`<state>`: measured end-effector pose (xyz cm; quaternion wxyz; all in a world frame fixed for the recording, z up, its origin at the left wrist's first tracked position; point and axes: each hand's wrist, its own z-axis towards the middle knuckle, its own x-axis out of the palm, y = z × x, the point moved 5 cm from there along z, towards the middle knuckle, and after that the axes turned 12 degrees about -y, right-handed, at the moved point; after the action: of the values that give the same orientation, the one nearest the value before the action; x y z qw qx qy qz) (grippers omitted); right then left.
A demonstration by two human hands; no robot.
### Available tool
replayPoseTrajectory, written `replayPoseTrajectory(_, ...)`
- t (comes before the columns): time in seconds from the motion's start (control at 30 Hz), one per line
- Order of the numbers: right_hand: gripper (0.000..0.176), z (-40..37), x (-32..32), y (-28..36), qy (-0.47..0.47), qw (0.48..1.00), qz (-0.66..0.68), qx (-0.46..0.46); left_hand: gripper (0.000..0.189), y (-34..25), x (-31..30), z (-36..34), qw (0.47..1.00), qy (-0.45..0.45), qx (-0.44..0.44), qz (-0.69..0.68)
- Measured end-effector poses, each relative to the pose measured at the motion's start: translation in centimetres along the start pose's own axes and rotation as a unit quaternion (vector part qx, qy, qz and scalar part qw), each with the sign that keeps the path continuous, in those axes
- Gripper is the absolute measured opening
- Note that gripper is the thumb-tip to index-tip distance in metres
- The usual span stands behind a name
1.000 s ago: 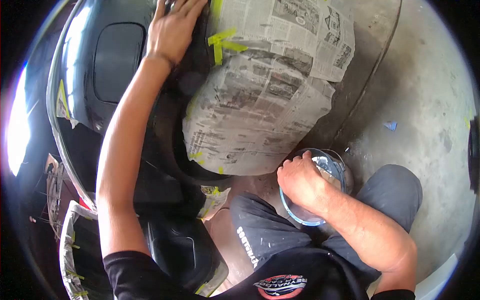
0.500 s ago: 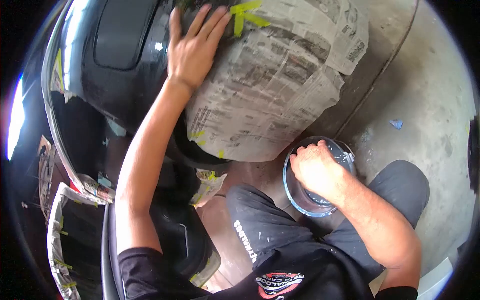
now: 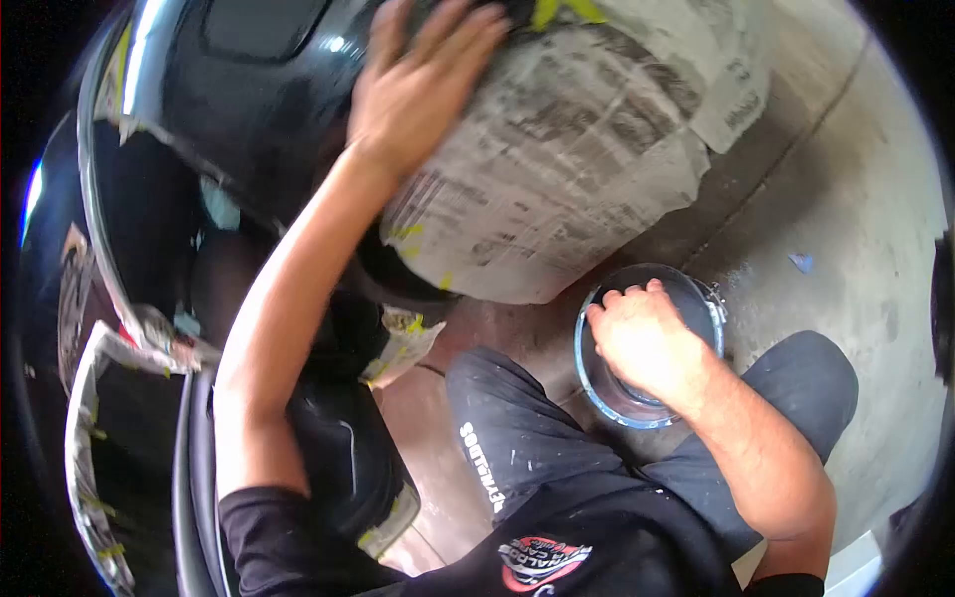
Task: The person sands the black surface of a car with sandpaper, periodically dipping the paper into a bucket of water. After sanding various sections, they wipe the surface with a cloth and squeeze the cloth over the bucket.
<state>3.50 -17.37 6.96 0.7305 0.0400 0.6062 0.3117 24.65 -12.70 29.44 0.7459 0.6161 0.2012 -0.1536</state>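
My left hand (image 3: 410,104) lies on the glossy black car panel (image 3: 249,109), its fingers stretched out and a little blurred. Beside it, newspaper masking (image 3: 587,149) covers the wheel area, held by strips of yellow tape (image 3: 569,12). Over the mouth of a bucket with a blue-stained rim (image 3: 581,353) is my right hand (image 3: 642,338), fingers curled down into it. What those fingers hold, if anything, is hidden beneath the hand.
The bucket stands on the concrete floor (image 3: 846,199) in front of my bent knees (image 3: 806,383). A small blue scrap (image 3: 801,262) lies to its right. At the left is an open car door (image 3: 129,458) with taped paper along its edge.
My view has shifted slightly, so the car panel sits higher in the picture. The left hand remains on the panel near the tape, and the right hand stays over the bucket.
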Motion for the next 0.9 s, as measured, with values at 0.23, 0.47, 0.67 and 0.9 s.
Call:
replayPoseTrajectory(0.23,0.039,2.0,1.2,-1.4,0.029,0.988,0.149,-0.032,0.059,-1.1,0.5,-11.9,0.956,-0.171,-0.238,0.004)
replayPoseTrajectory(0.47,0.051,3.8,9.7,-11.3,-0.013,0.988,0.122,0.095,0.068,-2.5,1.6,-17.5,0.858,-0.212,-0.465,0.049)
replayPoseTrajectory(0.67,0.057,3.5,12.9,-7.9,0.013,0.990,-0.044,0.133,0.045,-3.6,2.2,-17.9,0.739,-0.331,-0.585,0.054)
replayPoseTrajectory(0.9,0.085,3.4,13.7,-7.5,0.031,0.989,-0.125,0.075,0.070,-16.5,8.4,-36.4,0.331,-0.367,-0.869,0.033)
